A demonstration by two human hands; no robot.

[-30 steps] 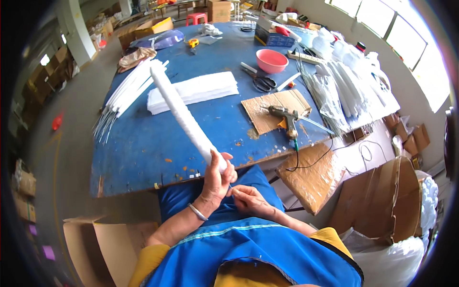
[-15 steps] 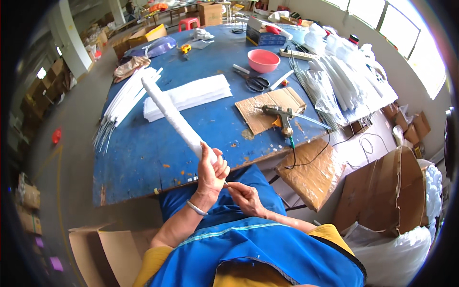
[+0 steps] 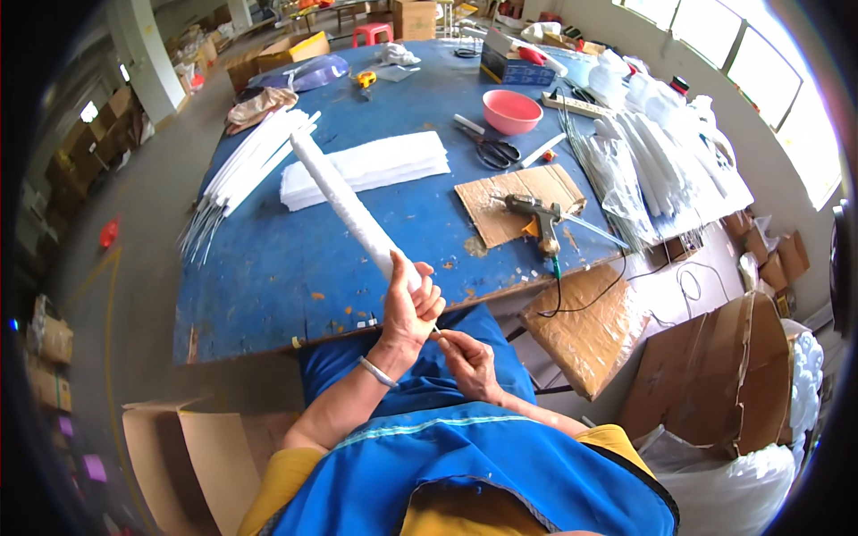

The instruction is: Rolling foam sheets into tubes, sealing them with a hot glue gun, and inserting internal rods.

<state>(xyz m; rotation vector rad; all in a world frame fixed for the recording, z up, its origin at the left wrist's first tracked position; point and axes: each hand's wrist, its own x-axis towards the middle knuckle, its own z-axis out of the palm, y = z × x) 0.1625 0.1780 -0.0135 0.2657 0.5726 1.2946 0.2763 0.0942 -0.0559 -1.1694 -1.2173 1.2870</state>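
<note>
My left hand (image 3: pixel 409 308) is closed around the lower end of a long white fuzzy roll (image 3: pixel 353 210), which slants up and to the left above the table. Below that fist a thin stem (image 3: pixel 436 330) sticks out. My right hand (image 3: pixel 471 364) pinches the stem's end, close to my lap. Behind the roll lies a stack of white fluffy sheets (image 3: pixel 384 171). A bundle of white rods with wire ends (image 3: pixel 246 170) rests at the table's left side.
On the blue table (image 3: pixel 259 286) a glue gun (image 3: pixel 541 219) lies across cardboard (image 3: pixel 478 201). Beyond are black scissors (image 3: pixel 496 154) and a pink bowl (image 3: pixel 512 113). More white rods (image 3: pixel 652 170) are heaped at right. Cartons (image 3: pixel 715 366) stand beside me.
The whole view has shifted slightly, so the table things appear farther right and a little higher. Both hands keep their grip on the roll and its stem.
</note>
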